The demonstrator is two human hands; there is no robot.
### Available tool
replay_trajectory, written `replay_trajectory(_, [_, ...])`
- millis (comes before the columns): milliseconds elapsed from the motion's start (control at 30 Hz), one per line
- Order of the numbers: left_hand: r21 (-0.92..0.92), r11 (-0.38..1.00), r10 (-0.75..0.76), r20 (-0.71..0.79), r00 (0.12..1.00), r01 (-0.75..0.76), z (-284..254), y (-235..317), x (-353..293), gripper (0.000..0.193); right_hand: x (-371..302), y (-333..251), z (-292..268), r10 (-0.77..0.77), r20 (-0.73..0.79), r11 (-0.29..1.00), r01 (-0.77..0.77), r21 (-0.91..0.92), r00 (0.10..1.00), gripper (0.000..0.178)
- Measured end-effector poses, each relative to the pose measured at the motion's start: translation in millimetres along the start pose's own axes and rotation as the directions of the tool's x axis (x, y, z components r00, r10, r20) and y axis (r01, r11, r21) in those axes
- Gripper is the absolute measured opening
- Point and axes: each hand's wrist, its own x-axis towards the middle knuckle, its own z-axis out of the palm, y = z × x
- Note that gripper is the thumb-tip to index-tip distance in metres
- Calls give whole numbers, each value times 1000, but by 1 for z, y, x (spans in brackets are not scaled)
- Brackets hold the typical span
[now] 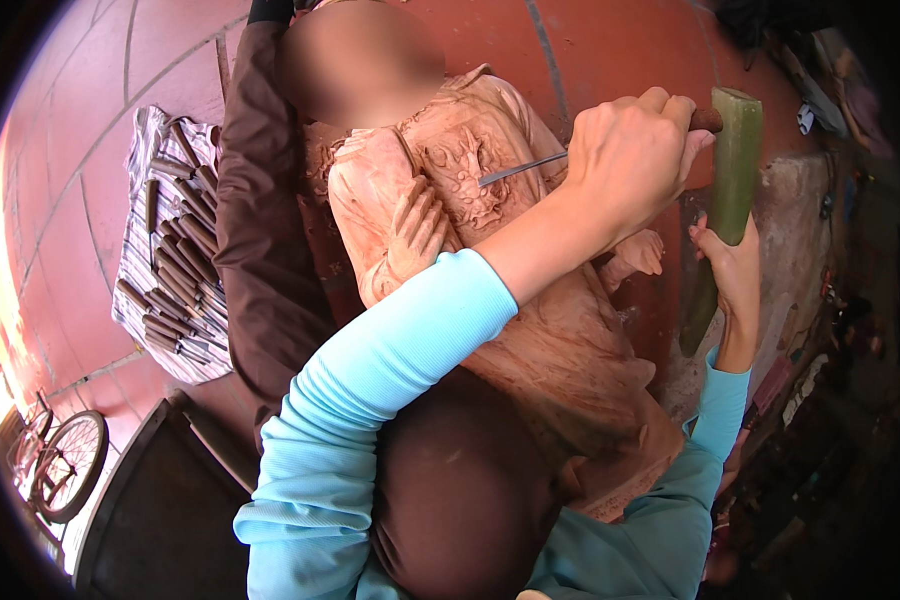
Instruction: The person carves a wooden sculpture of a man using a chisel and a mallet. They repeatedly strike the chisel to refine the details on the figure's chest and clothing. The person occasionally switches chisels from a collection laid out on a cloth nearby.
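Note:
A carved wooden figure in a robe [510, 330] lies in front of me, with a raised ornate relief on its chest. My left hand [625, 160] is closed around the brown handle of a chisel [520, 168]. Its metal blade points left, and the tip is at the relief. In my right hand [735, 262], fingers wrapped round it, is a thick green cylindrical mallet [736, 165] held upright. The mallet's upper part is right beside the butt of the chisel handle; whether they touch I cannot tell.
On the left, several wooden-handled carving tools [180, 250] lie on a striped cloth [142, 150] over red floor tiles. A brown-trousered leg [265, 200] stretches between cloth and figure. A stone block [795, 220] stands at right, a bicycle wheel [70, 465] at lower left.

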Motion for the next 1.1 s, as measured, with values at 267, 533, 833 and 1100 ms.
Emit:
replay_trajectory(267, [-118,991,68,43,997,-62,-12,8,-10,30,-25,11,-1,-142,-117,987,132,-91,983,35])
replay_trajectory(533, [-221,962,188,118,975,-159,-25,15,-23,26,-53,14,0,-270,-256,953,219,-210,928,29])
replay_trajectory(833, [-385,889,344,210,915,-246,-53,18,-38,27,-86,16,8,-561,-348,809,409,-422,751,38])
replay_trajectory(1100, [-498,788,487,145,861,-362,-76,15,-48,19,-111,12,15,-591,-364,794,438,-421,720,39])
